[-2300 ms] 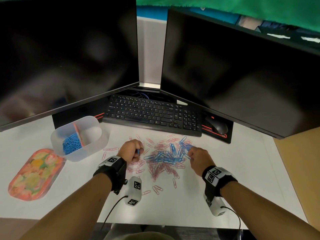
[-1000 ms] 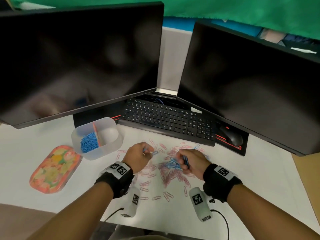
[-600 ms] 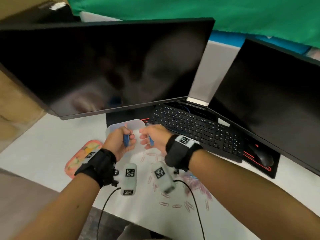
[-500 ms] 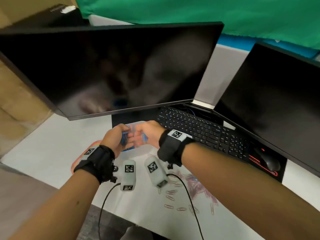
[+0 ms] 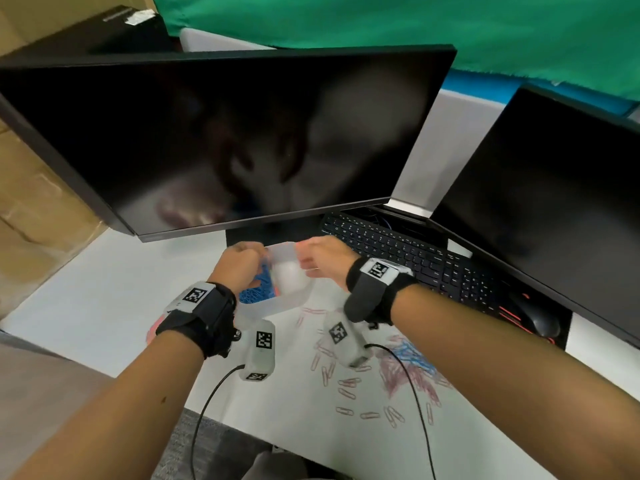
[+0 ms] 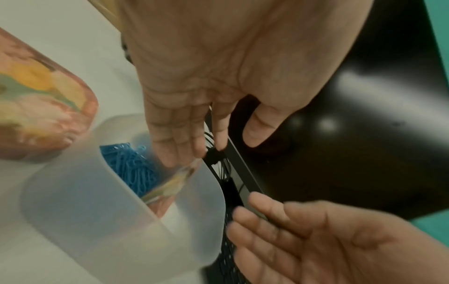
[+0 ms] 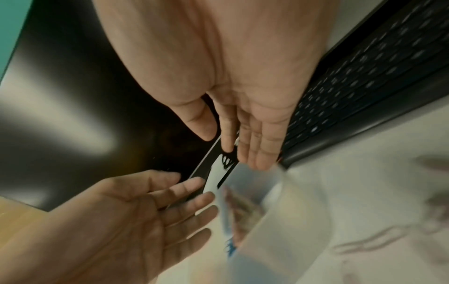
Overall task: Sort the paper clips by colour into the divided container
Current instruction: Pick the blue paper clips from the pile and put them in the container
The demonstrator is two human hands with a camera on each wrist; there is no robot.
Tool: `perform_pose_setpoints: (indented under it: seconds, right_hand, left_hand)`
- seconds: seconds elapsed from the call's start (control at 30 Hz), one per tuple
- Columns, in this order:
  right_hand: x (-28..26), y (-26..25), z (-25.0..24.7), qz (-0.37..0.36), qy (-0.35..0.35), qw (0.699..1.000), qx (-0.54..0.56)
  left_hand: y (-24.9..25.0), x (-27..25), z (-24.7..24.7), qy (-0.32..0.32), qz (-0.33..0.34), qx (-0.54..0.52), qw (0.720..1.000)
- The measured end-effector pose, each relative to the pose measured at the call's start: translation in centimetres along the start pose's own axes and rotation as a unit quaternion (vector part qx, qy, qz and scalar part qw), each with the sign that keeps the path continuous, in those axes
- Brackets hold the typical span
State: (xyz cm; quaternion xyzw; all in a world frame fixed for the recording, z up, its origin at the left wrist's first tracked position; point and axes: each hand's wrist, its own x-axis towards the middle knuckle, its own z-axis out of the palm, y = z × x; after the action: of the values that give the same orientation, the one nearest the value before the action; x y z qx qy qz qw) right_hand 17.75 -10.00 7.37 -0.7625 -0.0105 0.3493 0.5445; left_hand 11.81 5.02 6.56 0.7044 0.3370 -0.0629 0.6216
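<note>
Holds the left hand (image 5: 239, 268) and right hand (image 5: 323, 258) side by side above the container (image 5: 266, 308), at the back of the tabletop (image 5: 104, 289), just in front of the monitor (image 5: 225, 133) and left of the keyboard (image 5: 398, 251). Places the left over the compartment heaped with blue clips (image 6: 133, 169) and the right over the far side of the divider (image 6: 170, 184) — apparently for dropping each handful straight into its own half, with blur hiding anything in fall. Shows the left fingers (image 6: 170, 138) straight and slightly apart, pointing down at the rim, clasping nothing. Shows the right fingers (image 7: 262, 146) likewise straight, loosely together, palm bare. Reads as the tail of a drop, or as hands about to go back for more — impossible to tell which. Reveals no pink clips in the second compartment, as far as the smeared views allow. Leaves most of the job undone: pink clips (image 5: 408, 379) strewn over the tabletop nearer the body, with loose blue clips (image 5: 412, 355) tangled among them, well apart from the container. Leaves the tray (image 6: 36, 96) just beside the container's left wall, touched by neither hand. Calls next for a return to the pile and pinching by colour. Risks lifting a hooked-on clip of the wrong colour, given thin wire tangling so easily.
</note>
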Motion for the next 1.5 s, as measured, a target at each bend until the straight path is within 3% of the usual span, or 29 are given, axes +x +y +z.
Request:
perform_pose_setpoints:
  seconds: [0.13,0.23,0.37,0.47,0.57,0.7,0.97,1.17,1.37,1.5]
  right_hand:
    - [-3.4,5.4,-6.4,0.006,0.055,0.998,-0.031]
    - [-6.8,10.5,-10.9,0.013,0.139,0.984,-0.111]
    - [-11.3,17.1,-14.4,0.05,0.257,0.948,-0.183]
    - [-13.8,20.9,-15.2,0.078,0.302,0.924,-0.22]
    - [-15.2,23.2,-15.2,0.074,0.299,0.916,-0.257]
    - [-15.2,23.7,-14.3,0.0,0.23,0.917,-0.327]
    - [-13.0,23.1,-12.9,-0.029,0.171,0.907,-0.384]
    - [-12.7,23.4,-13.3,-0.046,0.164,0.918,-0.359]
    - [-13.2,23.3,-14.4,-0.022,0.183,0.959,-0.214]
    - [-13.1,23.2,-15.7,0.013,0.193,0.968,-0.158]
  left_hand:
    - [0.0,-1.4,3.9,-0.064,0.066,0.053,0.994]
    - [-0.9,-2.2,7.5,-0.123,0.144,0.133,0.973]
    - [-2.8,-3.4,12.2,-0.176,0.206,0.277,0.922]
    - [-4.3,-4.6,15.4,-0.239,0.255,0.353,0.868]
    - [-5.8,-5.4,18.0,-0.284,0.281,0.431,0.809]
    - [-7.1,-5.7,20.6,-0.284,0.282,0.515,0.758]
    - [-8.7,-7.0,22.8,-0.264,0.31,0.575,0.71]
    - [-8.7,-6.5,22.6,-0.248,0.308,0.555,0.731]
    - [-8.3,-5.2,21.5,-0.242,0.262,0.423,0.833]
    - [-8.1,-4.6,21.0,-0.253,0.216,0.359,0.872]
